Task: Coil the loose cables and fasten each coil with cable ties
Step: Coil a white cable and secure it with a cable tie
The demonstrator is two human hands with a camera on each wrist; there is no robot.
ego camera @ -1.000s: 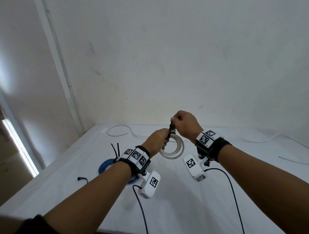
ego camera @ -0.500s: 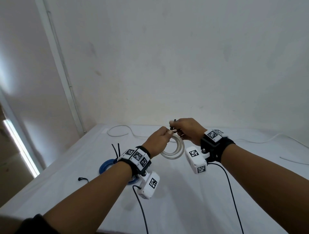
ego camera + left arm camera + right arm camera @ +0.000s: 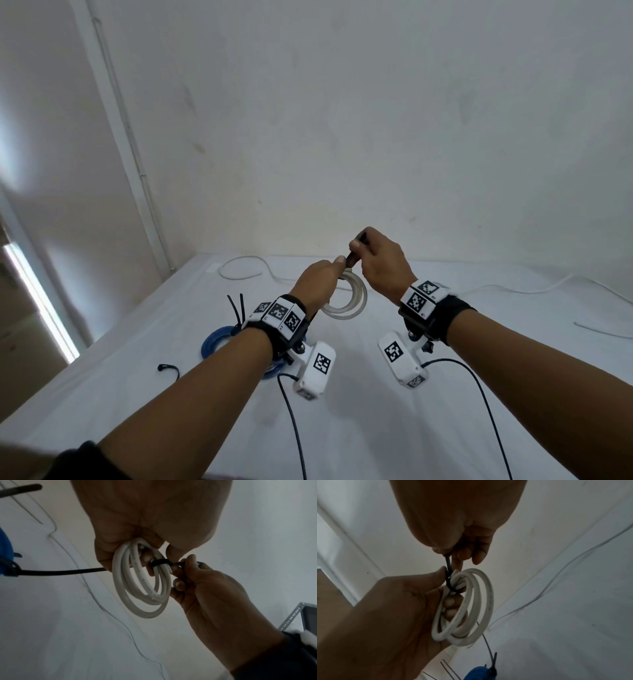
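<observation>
Cinching the tie (image 3: 160,564) round the white coil (image 3: 142,580), held up over the bench (image 3: 376,428). Left hand (image 3: 317,281) fingers curled round the coil's turns, right hand (image 3: 378,262) pinching the tie tail. Risks: a turn looks free of the band and could get left out; left grip slackening lets the coil spring open; fingertip near the band may get pinched. Blue coil (image 3: 219,337) at left already tied, loose cable (image 3: 239,267) still behind

Both forearms reach in from the bottom of the head view toward frame centre, wrists banded. The left hand (image 3: 317,282) is curled shut in a grip; the right hand (image 3: 380,265), just above-right, pinches with thumb and forefinger.
</observation>
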